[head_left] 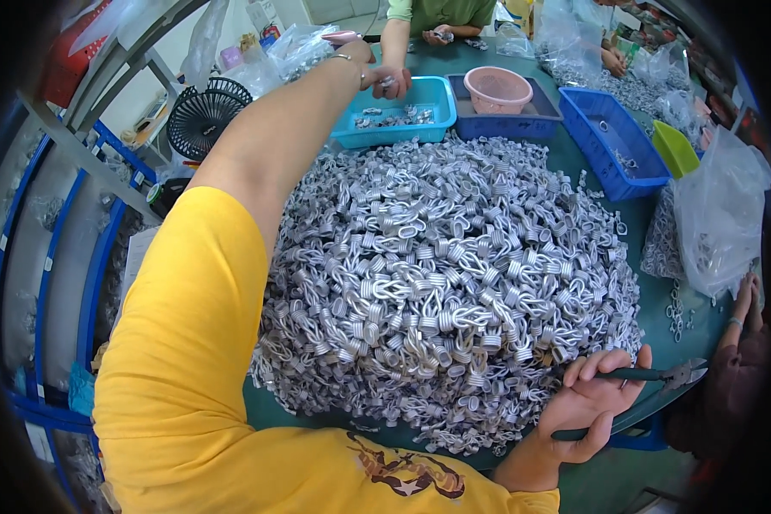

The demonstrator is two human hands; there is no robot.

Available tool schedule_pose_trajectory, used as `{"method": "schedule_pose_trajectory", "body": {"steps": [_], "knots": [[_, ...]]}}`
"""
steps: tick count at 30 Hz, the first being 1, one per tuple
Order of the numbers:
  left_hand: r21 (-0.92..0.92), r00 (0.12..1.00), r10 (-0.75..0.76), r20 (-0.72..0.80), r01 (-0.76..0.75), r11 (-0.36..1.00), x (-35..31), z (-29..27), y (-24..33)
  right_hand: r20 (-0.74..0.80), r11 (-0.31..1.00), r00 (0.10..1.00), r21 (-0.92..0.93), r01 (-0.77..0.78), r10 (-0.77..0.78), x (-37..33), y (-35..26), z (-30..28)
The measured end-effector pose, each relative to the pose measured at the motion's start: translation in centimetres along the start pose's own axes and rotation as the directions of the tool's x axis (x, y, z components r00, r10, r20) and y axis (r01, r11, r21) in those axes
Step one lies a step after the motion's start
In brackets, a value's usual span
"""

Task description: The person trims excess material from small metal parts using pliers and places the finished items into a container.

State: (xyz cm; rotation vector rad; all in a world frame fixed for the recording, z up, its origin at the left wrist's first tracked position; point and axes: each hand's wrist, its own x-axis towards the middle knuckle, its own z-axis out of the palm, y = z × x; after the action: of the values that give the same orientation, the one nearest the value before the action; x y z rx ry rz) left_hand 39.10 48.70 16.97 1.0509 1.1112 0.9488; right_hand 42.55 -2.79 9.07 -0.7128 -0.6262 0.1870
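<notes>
Fingers of your right hand curl loosely around the cutter, perhaps for quick use, beside the metal heap. Beyond it, your left hand reaches near the teal tray; what it holds, I cannot tell.

The left arm hides part of the metal-loop pile.
</notes>
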Motion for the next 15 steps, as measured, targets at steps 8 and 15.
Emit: {"method": "schedule_pose_trajectory", "body": {"steps": [8, 15], "knots": [[-0.694, 0.971, 0.091, 0.222, 0.092, 0.714, -2.9, 3.7, 0.4, -0.023, 0.969, 0.985, 0.187, -0.163, 0.17, 0.6, -0.7, -0.4], [-0.743, 0.979, -0.011, 0.203, 0.161, 0.65, -2.0, 3.7, -3.1, 0.092, 0.91, 0.974, 0.348, -0.226, 0.207, 0.3, -0.1, -0.8]]}}
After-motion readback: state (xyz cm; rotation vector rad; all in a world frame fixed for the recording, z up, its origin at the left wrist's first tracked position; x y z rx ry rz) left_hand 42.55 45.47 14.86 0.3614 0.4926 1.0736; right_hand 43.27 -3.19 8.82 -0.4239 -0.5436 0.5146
